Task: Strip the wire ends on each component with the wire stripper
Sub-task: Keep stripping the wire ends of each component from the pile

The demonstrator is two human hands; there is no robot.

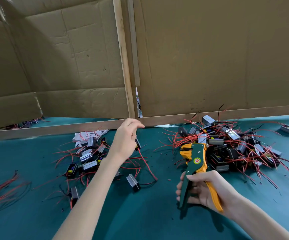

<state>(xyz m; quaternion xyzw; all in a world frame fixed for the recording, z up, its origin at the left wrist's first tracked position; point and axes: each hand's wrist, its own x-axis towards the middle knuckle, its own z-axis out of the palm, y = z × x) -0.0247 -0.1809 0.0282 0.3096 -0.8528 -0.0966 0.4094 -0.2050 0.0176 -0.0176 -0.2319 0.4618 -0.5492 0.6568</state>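
Head view, seated worker at a bench covered in green cloth (140,215). The right hand (203,190) gripped both handles of the green-and-orange wire stripper (196,160), fingers curled round them, with the tool's head raised and pointing away from the body, in front of the right pile of components (230,144). The left hand (125,141) was held out above the bench, well apart from the right, its fingers loosely extended toward the wooden rail (53,129). A single component (138,144) showed just beside the palm, partly hidden by it, and its red wire (147,165) trailed down toward the cloth; whether the hand pinched the component or merely stood in front of it could not be told. A smaller left pile of components (88,158), also with red leads, lay under and to the left of that forearm, partly on a white rag (95,133). Cardboard panels (209,58) closed off the back of the bench.
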